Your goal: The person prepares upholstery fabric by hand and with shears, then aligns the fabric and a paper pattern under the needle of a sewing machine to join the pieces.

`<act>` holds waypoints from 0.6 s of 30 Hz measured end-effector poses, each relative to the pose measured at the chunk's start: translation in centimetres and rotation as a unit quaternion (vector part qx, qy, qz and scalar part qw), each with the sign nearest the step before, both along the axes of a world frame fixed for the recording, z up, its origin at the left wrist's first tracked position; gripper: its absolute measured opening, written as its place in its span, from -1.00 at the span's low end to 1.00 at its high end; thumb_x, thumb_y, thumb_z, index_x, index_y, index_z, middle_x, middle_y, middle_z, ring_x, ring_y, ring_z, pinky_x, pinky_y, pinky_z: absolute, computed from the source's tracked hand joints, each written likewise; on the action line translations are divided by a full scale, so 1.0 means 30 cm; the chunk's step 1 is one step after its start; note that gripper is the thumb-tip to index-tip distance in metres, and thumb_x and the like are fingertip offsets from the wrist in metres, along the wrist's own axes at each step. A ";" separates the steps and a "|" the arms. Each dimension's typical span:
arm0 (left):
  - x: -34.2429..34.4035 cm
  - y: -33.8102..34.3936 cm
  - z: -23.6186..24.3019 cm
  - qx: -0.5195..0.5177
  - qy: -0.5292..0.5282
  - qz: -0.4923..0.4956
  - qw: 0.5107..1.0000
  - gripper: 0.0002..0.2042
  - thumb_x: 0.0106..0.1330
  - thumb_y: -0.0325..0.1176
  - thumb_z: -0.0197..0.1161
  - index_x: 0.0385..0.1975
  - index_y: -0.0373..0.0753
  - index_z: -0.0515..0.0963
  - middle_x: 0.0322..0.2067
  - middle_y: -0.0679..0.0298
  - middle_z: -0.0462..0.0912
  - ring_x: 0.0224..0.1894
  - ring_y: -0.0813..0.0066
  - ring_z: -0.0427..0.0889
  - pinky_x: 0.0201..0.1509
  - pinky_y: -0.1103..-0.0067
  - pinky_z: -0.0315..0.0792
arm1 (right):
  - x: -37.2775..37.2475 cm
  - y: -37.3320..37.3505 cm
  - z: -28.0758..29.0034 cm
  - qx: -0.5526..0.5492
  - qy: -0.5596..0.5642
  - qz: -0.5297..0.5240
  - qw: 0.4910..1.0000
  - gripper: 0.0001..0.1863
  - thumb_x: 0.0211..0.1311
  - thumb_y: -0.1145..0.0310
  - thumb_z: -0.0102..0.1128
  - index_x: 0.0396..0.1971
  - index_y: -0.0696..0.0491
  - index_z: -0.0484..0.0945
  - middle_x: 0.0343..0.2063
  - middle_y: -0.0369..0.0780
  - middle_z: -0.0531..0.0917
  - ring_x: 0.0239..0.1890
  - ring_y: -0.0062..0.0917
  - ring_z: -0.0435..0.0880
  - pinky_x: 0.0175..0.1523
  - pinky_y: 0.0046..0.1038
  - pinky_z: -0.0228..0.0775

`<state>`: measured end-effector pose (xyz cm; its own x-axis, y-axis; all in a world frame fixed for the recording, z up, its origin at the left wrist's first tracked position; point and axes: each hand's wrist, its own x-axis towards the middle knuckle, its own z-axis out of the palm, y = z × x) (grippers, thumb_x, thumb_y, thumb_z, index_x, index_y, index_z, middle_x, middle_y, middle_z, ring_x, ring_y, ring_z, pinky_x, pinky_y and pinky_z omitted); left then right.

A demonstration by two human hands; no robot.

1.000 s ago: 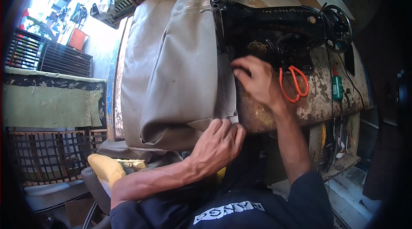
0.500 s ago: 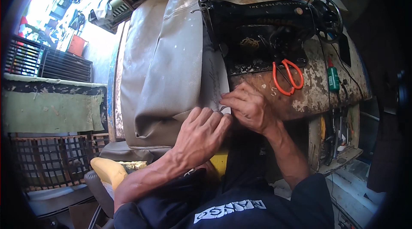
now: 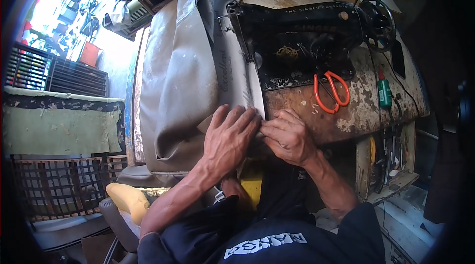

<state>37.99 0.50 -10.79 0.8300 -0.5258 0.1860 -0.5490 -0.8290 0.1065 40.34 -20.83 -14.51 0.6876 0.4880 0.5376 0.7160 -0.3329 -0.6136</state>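
Note:
A large piece of grey vinyl upholstery fabric (image 3: 170,86) lies in folds over the left of the sewing table. Its pale, printed backing (image 3: 231,68) is turned up along a strip beside the needle end of a black sewing machine (image 3: 297,41). My left hand (image 3: 228,135) is closed over the near end of this strip, fingers bent and thumb hidden. Close against it, my right hand (image 3: 288,138) is closed in a pinch at the strip's near right edge; the fingertips are partly hidden. A pair of scissors (image 3: 331,91) with orange handles rests against the machine's base.
A green bottle (image 3: 384,91) with a red cap stands on the worn tabletop (image 3: 356,108) at right. Below it, an open drawer (image 3: 391,185) holds tools. Yellow foam (image 3: 129,202) lies at lower left, and a slatted rack (image 3: 59,185) stands farther left.
The fabric's top fold has shifted left, uncovering more of the printed backing. My left hand has moved slightly up and left; my right hand has drawn down a little.

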 end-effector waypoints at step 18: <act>0.119 0.046 0.127 -0.140 -0.017 0.062 0.988 -0.60 -0.02 -0.65 0.24 -0.15 -0.15 0.69 -0.30 0.21 0.71 -0.12 0.16 0.64 0.11 0.31 0.41 | 0.002 0.074 0.008 0.007 0.076 -0.107 0.991 -0.43 0.14 0.43 0.44 0.19 0.18 0.55 0.11 -0.05 0.58 0.15 -0.11 0.58 0.25 -0.17 0.46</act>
<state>41.57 1.87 -6.99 0.8760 -0.3434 0.3387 -0.4515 -0.8310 0.3250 40.40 -18.62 -14.26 0.8485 0.3153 0.4250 0.5283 -0.4580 -0.7150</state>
